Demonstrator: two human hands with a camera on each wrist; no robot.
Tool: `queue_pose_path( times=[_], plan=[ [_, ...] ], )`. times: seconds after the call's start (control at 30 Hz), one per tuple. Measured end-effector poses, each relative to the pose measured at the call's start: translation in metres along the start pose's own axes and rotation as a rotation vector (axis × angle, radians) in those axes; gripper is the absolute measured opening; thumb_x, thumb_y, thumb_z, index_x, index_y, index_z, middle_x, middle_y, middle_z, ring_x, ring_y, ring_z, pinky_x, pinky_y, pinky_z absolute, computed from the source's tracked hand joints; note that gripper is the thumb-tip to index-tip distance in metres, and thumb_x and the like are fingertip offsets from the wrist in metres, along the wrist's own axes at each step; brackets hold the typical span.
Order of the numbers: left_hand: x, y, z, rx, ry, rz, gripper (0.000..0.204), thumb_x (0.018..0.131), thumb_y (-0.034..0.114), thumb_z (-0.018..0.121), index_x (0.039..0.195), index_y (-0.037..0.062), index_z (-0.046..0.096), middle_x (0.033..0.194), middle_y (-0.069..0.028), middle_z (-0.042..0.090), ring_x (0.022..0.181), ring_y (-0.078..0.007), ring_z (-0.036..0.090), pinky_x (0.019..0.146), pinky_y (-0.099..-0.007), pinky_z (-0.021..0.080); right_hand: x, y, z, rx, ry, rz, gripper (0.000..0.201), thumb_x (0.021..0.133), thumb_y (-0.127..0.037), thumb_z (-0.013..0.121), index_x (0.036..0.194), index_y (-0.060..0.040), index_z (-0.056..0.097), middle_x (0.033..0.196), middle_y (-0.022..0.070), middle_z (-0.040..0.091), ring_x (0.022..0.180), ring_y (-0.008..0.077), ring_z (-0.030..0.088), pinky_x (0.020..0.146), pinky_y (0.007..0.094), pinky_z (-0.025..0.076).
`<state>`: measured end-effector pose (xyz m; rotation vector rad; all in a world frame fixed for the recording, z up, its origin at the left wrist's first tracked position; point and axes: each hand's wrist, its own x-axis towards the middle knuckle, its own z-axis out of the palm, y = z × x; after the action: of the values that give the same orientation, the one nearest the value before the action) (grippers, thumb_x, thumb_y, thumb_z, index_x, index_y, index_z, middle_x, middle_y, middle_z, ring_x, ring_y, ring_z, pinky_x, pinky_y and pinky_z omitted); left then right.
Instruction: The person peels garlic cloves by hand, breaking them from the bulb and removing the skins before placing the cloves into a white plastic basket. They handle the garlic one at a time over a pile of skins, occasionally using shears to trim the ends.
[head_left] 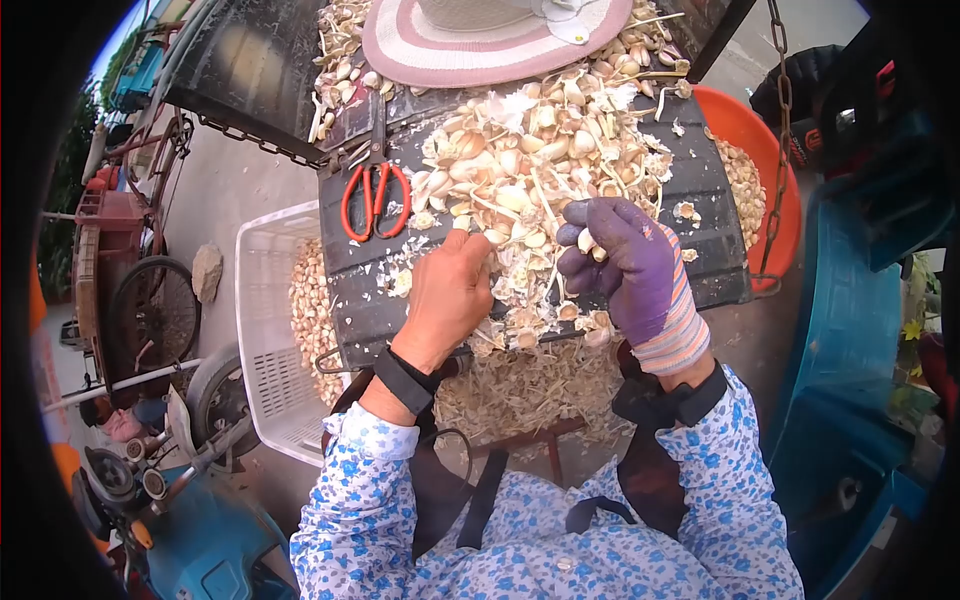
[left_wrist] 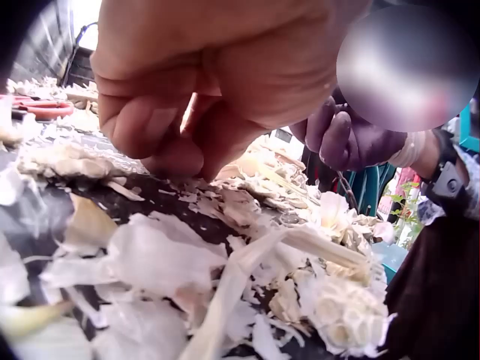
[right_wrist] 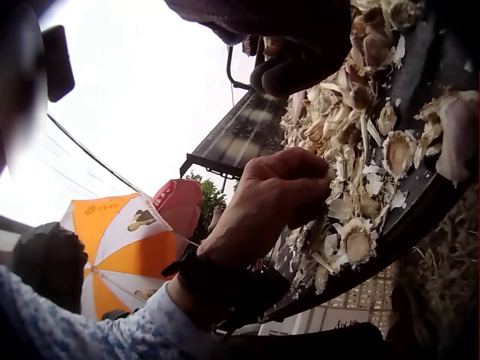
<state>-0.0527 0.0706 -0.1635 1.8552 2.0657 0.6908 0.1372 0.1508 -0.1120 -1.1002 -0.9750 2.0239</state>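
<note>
My bare left hand (head_left: 449, 292) is at the near left edge of a heap of garlic cloves (head_left: 515, 165), fingers curled and tips down among the peel. No clove shows between its fingertips in the left wrist view, where papery skins (left_wrist: 165, 255) and a cut root end (left_wrist: 349, 315) lie close by. To the right, my right hand (head_left: 630, 265), in a purple glove with a striped cuff, holds pale garlic cloves (head_left: 590, 245) in its curled fingers above the heap. Red-handled scissors (head_left: 376, 200) rest on the dark ribbed board (head_left: 355, 300) left of the heap.
A pink-and-white sun hat (head_left: 490, 70) sits at the back of the board. Cloves fill a white plastic crate (head_left: 262, 385) on the left and an orange basin (head_left: 790, 190) on the right. A chain (head_left: 779, 130) hangs at right. Peel litters the ground below (head_left: 530, 395).
</note>
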Motion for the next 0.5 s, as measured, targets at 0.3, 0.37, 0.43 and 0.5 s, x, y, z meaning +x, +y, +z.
queue_pose_path(
  times=[0.3, 0.37, 0.43, 0.5],
  plan=[
    [0.005, 0.036, -0.027, -0.757, 0.03, -0.481, 0.006, 0.082, 0.001, 0.062, 0.085, -0.0016, 0.058, 0.065, 0.0007, 0.054, 0.059, -0.0073, 0.053, 0.052, -0.024, 0.042, -0.001, 0.005, 0.005, -0.035, -0.01, 0.105, 0.026, 0.087, -0.028, 0.064, 0.094, -0.0034, 0.061, 0.067, 0.0002, 0.056, 0.058, 0.0087, 0.055, 0.05, 0.0223, 0.046],
    [0.006, 0.052, -0.031, -0.767, -0.007, -0.297, 0.008, 0.086, -0.001, 0.057, 0.092, -0.0018, 0.061, 0.071, -0.0003, 0.058, 0.062, -0.0072, 0.056, 0.056, -0.0211, 0.045, -0.002, 0.006, 0.016, 0.062, 0.014, 0.121, 0.027, 0.086, -0.028, 0.065, 0.094, -0.0034, 0.059, 0.068, 0.0006, 0.056, 0.059, 0.009, 0.056, 0.05, 0.0222, 0.045],
    [0.011, 0.058, -0.029, -0.805, 0.017, -0.08, 0.011, 0.086, -0.002, 0.055, 0.095, -0.0019, 0.062, 0.072, -0.0013, 0.06, 0.064, -0.0078, 0.057, 0.058, -0.0212, 0.046, 0.002, 0.013, 0.009, 0.139, -0.067, 0.177, 0.026, 0.086, -0.025, 0.065, 0.097, -0.003, 0.058, 0.072, 0.001, 0.057, 0.059, 0.0095, 0.055, 0.049, 0.0218, 0.044],
    [0.017, 0.041, -0.027, -0.685, 0.051, -0.287, 0.013, 0.086, -0.002, 0.054, 0.096, -0.0039, 0.062, 0.082, -0.0049, 0.063, 0.071, -0.0085, 0.06, 0.063, -0.0215, 0.047, 0.008, 0.023, 0.0, 0.18, -0.124, 0.197, 0.025, 0.087, -0.023, 0.065, 0.098, -0.0028, 0.058, 0.074, 0.0009, 0.057, 0.058, 0.0094, 0.054, 0.048, 0.0219, 0.044]
  ],
)
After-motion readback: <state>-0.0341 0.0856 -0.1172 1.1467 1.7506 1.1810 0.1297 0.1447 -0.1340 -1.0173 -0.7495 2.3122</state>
